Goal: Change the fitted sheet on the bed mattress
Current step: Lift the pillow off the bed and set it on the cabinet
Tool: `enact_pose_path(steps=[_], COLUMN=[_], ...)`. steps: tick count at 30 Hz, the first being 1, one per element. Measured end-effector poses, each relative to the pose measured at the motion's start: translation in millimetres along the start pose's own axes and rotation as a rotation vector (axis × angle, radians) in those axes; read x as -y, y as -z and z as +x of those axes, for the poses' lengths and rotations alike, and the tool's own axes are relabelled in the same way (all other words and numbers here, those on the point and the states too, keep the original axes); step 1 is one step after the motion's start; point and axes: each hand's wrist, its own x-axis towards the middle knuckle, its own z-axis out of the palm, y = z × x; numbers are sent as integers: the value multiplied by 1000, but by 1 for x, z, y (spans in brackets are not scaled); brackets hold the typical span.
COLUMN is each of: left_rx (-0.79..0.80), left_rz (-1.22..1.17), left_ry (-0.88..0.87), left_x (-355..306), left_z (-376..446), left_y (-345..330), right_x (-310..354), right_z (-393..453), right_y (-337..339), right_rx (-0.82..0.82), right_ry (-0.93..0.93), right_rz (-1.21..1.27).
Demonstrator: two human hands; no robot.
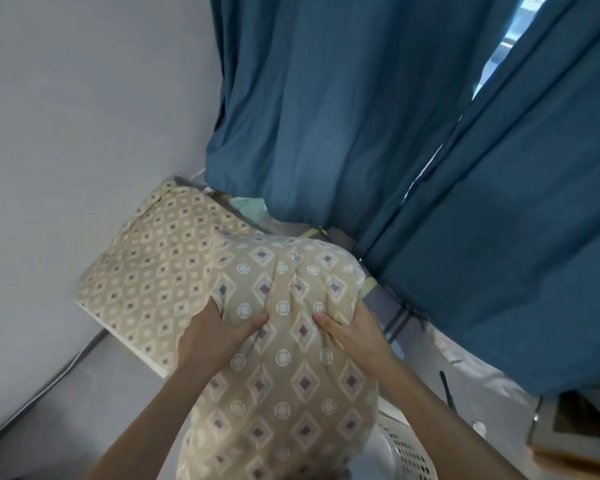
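Both my hands hold up a plump pillow [284, 368] in a beige cover with diamond and circle print. My left hand [219, 336] grips its left side, the thumb pressed into the cloth. On the right side my right hand [352, 332] grips it the same way, and the cloth bunches between the two thumbs. Behind it, against the white wall, a second pillow [156, 268] in the same print lies flat on a surface. No mattress or sheet shows plainly.
Dark blue curtains [361, 116] hang at the back and right, with a slit of daylight. A white perforated laundry basket [404, 452] sits below the held pillow at the right. A cable [49, 379] runs along the wall's foot. A flat framed object [575, 431] lies at the lower right.
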Motion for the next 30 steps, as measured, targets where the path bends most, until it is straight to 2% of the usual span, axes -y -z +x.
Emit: enact_pose_path(steps=[8,13,16,19,21,22,25,30], left_rx=[-76,-311,-363,-269,-120,-28,112,-4], left_rz=[-280,-523,-687,-700,-838,-895,-758,-266], left_ry=[195,238,289,472,685,739,701,618], left_x=[-48,-83,-90,-87,-83,-81,-72,-87], left_z=[69,90,103,130,153,163,184,177], left_y=[-110,-195,-246,-294,-322,-333,-355,-356], right_x=[-24,-23,-30,-60,-91,-107,-147,-160], right_z=[157,250,296,337,354,360,367,360], right_y=[72,116,126,121,113,109,105,107], right_rx=[158,329,418,437,428,425,358,252], right_ry=[34,97,65,-23,-109,-143,-185,2], right_rz=[-114,-310,-384,-531,-646,-685,-675,-523])
